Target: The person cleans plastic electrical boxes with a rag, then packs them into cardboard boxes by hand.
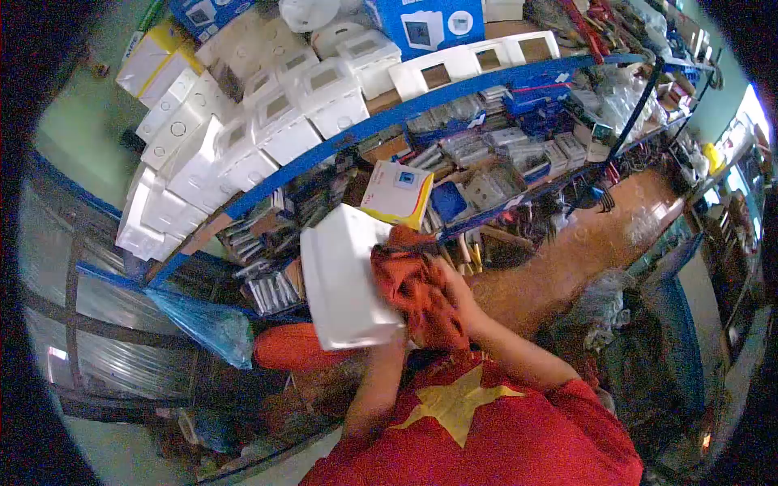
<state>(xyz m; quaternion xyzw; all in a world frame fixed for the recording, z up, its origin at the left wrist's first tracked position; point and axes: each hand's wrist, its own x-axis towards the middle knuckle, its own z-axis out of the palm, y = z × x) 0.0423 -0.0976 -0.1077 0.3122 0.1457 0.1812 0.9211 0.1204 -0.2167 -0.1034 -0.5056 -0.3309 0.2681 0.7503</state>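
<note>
A white plastic box (336, 279) is held up in front of my red shirt with the yellow star. The forearm of my left hand reaches up beneath it; the fingers are hidden behind the box. My right hand (446, 283) is closed on a reddish-orange cloth (413, 283), which lies against the box's right side. The cloth covers part of that hand.
Similar white boxes (284, 125) stand in rows on the blue-edged upper shelf (324, 142). Below, a shelf holds small packed parts, a blue bin (535, 97) and a white-and-yellow carton (397, 192). A clear plastic bag (215, 324) hangs at the left.
</note>
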